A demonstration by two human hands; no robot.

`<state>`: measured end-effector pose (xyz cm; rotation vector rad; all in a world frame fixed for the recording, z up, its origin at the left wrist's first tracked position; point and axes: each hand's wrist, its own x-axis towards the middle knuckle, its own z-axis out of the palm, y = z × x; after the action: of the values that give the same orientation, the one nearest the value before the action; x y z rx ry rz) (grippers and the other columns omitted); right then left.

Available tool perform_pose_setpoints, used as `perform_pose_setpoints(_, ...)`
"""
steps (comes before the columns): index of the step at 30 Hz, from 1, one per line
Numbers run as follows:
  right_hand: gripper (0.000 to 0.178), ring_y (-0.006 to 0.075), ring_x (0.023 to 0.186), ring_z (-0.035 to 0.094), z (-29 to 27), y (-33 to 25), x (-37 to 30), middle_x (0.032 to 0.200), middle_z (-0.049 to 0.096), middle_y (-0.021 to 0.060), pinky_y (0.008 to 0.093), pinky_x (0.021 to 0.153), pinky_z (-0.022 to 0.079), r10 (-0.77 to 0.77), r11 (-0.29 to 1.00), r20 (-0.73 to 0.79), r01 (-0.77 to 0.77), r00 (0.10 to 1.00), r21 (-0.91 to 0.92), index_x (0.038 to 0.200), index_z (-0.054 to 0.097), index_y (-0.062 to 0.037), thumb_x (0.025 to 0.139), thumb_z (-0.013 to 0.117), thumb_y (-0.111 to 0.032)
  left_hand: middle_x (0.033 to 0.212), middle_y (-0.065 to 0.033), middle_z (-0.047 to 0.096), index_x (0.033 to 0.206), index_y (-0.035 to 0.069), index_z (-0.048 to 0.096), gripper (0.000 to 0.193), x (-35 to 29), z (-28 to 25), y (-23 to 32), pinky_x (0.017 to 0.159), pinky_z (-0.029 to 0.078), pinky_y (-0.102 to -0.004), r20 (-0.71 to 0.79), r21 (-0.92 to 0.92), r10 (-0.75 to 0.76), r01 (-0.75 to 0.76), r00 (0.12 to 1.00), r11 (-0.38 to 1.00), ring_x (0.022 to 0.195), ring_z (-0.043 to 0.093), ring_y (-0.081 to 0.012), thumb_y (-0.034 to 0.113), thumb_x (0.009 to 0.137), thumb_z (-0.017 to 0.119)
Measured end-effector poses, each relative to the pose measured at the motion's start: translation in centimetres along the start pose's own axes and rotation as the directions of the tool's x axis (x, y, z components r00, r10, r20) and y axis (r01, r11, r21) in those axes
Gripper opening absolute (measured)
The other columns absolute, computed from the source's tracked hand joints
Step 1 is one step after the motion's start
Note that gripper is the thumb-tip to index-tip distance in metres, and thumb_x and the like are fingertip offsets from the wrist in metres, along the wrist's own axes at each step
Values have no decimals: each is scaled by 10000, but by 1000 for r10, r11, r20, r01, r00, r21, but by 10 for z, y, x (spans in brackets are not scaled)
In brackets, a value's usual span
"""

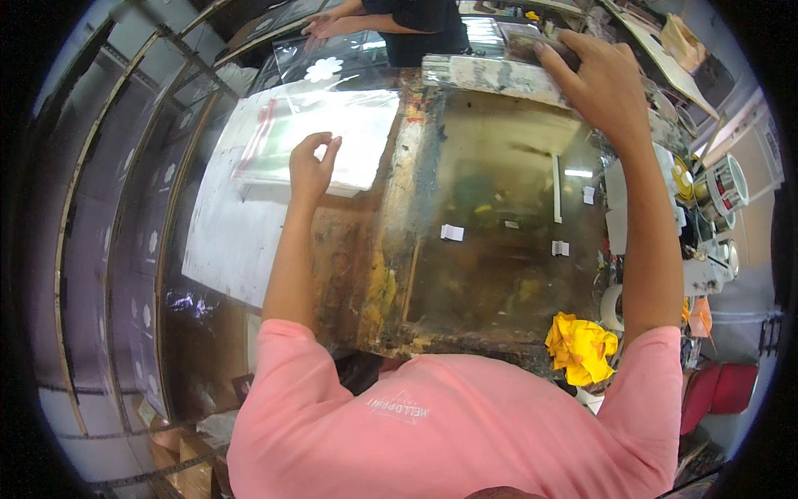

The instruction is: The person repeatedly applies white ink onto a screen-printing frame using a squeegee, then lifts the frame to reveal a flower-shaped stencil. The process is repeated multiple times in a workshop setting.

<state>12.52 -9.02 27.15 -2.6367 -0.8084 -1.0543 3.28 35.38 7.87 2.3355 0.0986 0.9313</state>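
Pink shirt [465, 424], stained table [386, 279], rack [160, 249] leftward; left hand [311, 170] pinched closed, right hand [600, 87] unclear.

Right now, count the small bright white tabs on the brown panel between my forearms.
3: a left tab, a lower right tab, and an upper right tab beyond it. A duller patch between the first two is too unclear to count.

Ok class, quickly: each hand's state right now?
Left hand: partly closed, thumb near forefinger; whether it holds anything cannot be told.
Right hand: partly curled by the stained bar; grip cannot be told.
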Motion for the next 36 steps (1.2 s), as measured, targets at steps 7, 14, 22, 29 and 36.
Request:
perform_pose_setpoints(7, 496, 397, 851, 700, -5, -2, 9, 863, 739, 212, 484, 861, 464, -21, 1000, -18, 21, 1000, 21, 1045, 745, -19, 980, 639, -499, 1113, -199, 775, 1076, 23, 768, 483, -66, 76, 130, 1145, 459, -541, 402, -32, 82, -75, 912, 997, 1066, 712, -388, 491, 957, 771)
perform_pose_setpoints(14, 513, 392, 780, 715, -6, -4, 3, 767, 722, 223, 509, 841, 471, -15, 996, -45, 19, 999, 84, 780, 733, -3, 939, 618, -476, 1722, -281, 305, 1613, 52, 480, 1242, -136, 149, 175, 1270, -23, -722, 761, 120, 181, -409, 623, 904, 1614, 213, -495, 971, 779, 550)
perform_pose_setpoints(22, 532, 397, 792, 719, -4, 3, 15, 770, 727, 232, 527, 883, 486, -13, 993, -53, 19, 999, 114, 788, 745, 12, 942, 580, -470, 1718, -243, 331, 1609, 119, 508, 1207, -166, 184, 230, 1265, -27, -733, 724, 36, 288, -451, 627, 892, 1612, 239, -462, 959, 747, 596)
perform_pose_setpoints(29, 528, 412, 750, 709, -2, 6, 23, 740, 721, 227, 516, 893, 510, -33, 996, -64, 38, 997, 82, 777, 748, 16, 943, 579, -457, 1669, -238, 410, 1557, 98, 565, 1200, -172, 177, 232, 1242, -19, -775, 667, 71, 243, -385, 704, 920, 1577, 310, -461, 963, 726, 604)
perform_pose_setpoints(36, 530, 410, 774, 714, -4, 4, 20, 752, 724, 229, 508, 876, 513, -47, 991, -83, 57, 995, 119, 753, 741, 14, 944, 583, -454, 1648, -244, 437, 1518, 85, 601, 1161, -175, 179, 228, 1242, -5, -776, 632, 69, 276, -407, 724, 911, 1567, 326, -468, 953, 748, 594)
